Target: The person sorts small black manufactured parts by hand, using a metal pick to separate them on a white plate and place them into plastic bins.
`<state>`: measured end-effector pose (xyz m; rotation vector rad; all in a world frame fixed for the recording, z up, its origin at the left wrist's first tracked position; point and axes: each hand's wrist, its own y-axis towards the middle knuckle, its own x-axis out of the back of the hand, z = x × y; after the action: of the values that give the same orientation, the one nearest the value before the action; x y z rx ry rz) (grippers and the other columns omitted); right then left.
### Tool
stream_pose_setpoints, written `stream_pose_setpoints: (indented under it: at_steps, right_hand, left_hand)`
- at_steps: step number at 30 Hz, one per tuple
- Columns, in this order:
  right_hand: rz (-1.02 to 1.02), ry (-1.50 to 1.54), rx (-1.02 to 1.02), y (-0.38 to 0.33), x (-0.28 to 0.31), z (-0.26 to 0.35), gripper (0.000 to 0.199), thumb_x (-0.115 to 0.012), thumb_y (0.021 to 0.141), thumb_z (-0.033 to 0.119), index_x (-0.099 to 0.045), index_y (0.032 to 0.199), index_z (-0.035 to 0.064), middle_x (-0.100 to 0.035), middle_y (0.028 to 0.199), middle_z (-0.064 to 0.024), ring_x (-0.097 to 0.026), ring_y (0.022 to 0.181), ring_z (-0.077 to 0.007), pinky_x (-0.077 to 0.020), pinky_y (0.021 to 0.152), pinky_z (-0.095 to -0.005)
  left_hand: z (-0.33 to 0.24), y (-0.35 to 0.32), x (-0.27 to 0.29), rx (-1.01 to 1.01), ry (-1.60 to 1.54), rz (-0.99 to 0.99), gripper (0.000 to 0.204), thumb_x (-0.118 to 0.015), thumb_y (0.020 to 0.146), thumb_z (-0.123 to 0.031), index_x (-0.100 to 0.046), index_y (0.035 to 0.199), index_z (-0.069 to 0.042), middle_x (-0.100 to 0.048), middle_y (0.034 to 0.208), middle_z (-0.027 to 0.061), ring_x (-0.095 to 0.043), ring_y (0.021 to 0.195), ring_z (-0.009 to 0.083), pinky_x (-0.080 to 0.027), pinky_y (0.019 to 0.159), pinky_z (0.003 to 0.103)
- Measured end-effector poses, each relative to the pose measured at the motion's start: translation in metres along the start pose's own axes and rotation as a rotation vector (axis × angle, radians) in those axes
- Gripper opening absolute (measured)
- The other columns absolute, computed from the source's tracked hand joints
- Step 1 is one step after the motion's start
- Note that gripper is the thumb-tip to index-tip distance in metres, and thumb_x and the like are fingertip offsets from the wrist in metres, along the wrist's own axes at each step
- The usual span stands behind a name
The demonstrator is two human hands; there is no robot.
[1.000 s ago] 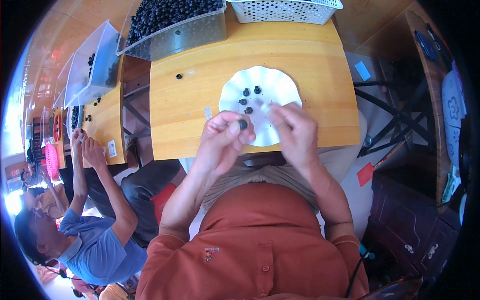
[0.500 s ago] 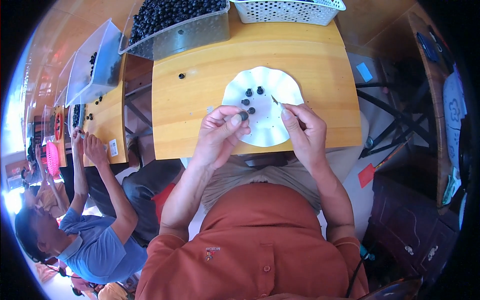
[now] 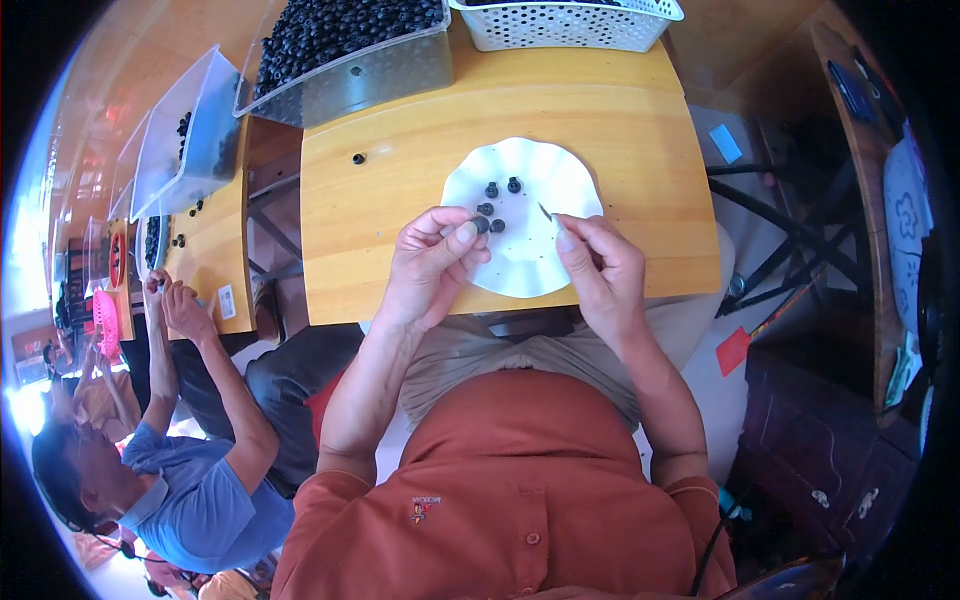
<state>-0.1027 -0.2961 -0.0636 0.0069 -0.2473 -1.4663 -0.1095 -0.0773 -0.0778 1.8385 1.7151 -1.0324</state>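
Over the near left part of a white wavy-rimmed plate [image 3: 530, 275], my left hand [image 3: 432, 262] pinches a small round dark part [image 3: 481, 225] between thumb and fingertips. My right hand [image 3: 606, 275], at the plate's right side, grips a thin pointed tool [image 3: 545, 212] whose dark tip points up and left; whether it is a blade or tweezers I cannot tell. The tip is apart from the held part. Several black knobbed parts [image 3: 514, 186] lie on the plate left of the tip, among tiny dark specks.
A clear bin [image 3: 375, 88] full of black parts stands at the table's far left, beside a white perforated basket [image 3: 565, 32]. One loose black part [image 3: 359, 159] lies on the wooden table [image 3: 390, 190]. To the left, a co-worker [image 3: 190, 490] handles something small at another table.
Both hands have shifted slightly left, still holding the round part and the tool. The tool's tip now points more steeply upward. The whole scene has moved a little in the picture.
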Motion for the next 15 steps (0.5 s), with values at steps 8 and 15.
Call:
stream_pose_setpoints:
  at_steps: [8, 15]
  right_hand:
    - [0.105, 0.026, 0.223, 0.008, -0.029, 0.008, 0.027, -0.074, 0.089, 0.006, -0.071, 0.115, 0.0002, -0.065, 0.088, -0.0066, -0.061, 0.077, -0.0128, -0.0475, 0.066, -0.0247]
    - [0.001, -0.028, 0.346, 0.011, -0.037, -0.003, 0.021, -0.071, 0.084, -0.004, -0.069, 0.104, -0.001, -0.068, 0.092, -0.0138, -0.07, 0.081, -0.0242, -0.0548, 0.07, -0.0318]
  left_hand:
    - [0.014, -0.005, -0.009, 0.046, 0.003, -0.028, 0.012, -0.067, 0.093, -0.002, -0.069, 0.105, -0.003, -0.072, 0.099, 0.0096, -0.07, 0.088, 0.0161, -0.06, 0.077, 0.029]
    - [0.018, -0.008, -0.008, 0.048, -0.047, -0.033, 0.01, -0.067, 0.093, -0.002, -0.07, 0.103, -0.002, -0.072, 0.1, 0.0096, -0.069, 0.088, 0.0163, -0.06, 0.078, 0.03]
